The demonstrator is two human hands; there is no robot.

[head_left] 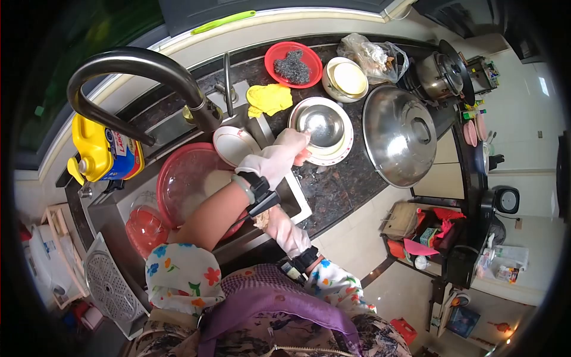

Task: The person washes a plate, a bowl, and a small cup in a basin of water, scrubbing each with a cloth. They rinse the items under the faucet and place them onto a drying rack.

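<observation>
Both my hands wear whitish rubber gloves. My left hand [278, 159] reaches across the sink [297, 205] to the dark stone counter [333, 187] and grips the near rim of a steel bowl [321, 124], which sits on a stack of white plates [344, 149]. My right hand [288, 231] stays low at the sink's front edge, closed around a small tan scrub pad [260, 220]. A white plate [233, 144] leans in the sink just left of my left hand.
A curved tap [134, 65] arches over a red basin [187, 178]. A yellow jug [104, 152] stands at the left. On the counter are a yellow cloth [269, 99], a red dish with steel wool [292, 64], a cream bowl [347, 78], a big steel lid [399, 134] and a pot [439, 74].
</observation>
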